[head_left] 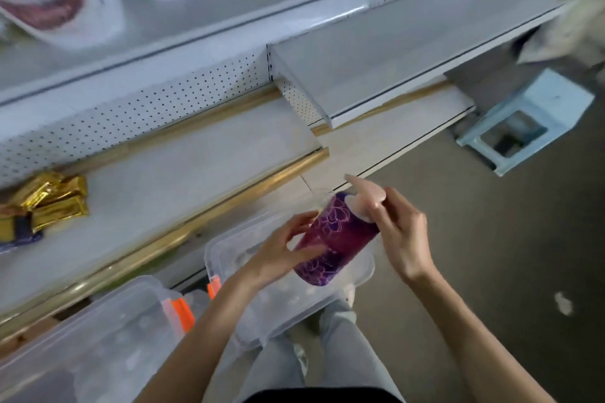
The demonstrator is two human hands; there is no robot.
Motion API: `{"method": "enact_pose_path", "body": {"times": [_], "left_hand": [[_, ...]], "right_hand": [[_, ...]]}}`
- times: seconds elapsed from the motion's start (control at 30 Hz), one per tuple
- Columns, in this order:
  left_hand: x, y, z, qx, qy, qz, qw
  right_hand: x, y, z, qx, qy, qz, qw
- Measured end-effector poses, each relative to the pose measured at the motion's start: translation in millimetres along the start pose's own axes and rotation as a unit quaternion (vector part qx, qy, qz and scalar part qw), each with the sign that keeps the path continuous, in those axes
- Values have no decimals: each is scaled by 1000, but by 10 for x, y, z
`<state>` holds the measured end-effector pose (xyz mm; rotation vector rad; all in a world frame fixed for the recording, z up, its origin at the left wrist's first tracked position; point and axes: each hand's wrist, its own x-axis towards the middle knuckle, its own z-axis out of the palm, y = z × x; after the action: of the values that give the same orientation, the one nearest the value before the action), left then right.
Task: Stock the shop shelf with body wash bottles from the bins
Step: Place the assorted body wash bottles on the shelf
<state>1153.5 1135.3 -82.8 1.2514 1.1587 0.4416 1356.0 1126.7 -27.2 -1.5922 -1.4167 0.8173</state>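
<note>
The body wash bottle (337, 239) I hold wears glossy purple printed film; its pump (366, 198) is smooth pale pink plastic. Beneath it, the bins (288, 301) are clear, slightly cloudy plastic with orange plastic latches (178, 311). The shelf (163, 173) is matt white painted metal, front edge trim (262, 183) shiny gold-coloured. At its left edge lie crinkled gold foil packets (55, 199).

My bare left forearm (203, 321) and right forearm (474, 321) rise from the bottom edge and angle toward each other; the left grip (284, 250) wraps a tilted bottle (337, 239), fingers behind, thumb across the front; the right grip (401, 235), back of the hand toward the camera, curls its fingertips onto the bottle's pump top.
</note>
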Motion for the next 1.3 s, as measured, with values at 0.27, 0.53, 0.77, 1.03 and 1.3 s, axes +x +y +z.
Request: {"method": "enact_pose_path", "body": {"times": [0.27,0.53,0.77,1.03,1.3], "left_hand": [[-416,964,-152,16,106,158,982],[-545,1411,-572,-54,276,189,941],[-266,2204,-991,-58,359,237,901],[495,2781,-1089,-26,399,248,883],[826,2828,-1271,-29,387,214,896]], "right_hand": [[337,-1411,-213,142,-65,-140,978],[965,-1415,-220,242,-236,-128,933],[1340,-1504,50,85,-290,-144,942],[2334,-1662,-37,97,-266,-123,951],[2985,-1588,95,114,-284,-126,943]]}}
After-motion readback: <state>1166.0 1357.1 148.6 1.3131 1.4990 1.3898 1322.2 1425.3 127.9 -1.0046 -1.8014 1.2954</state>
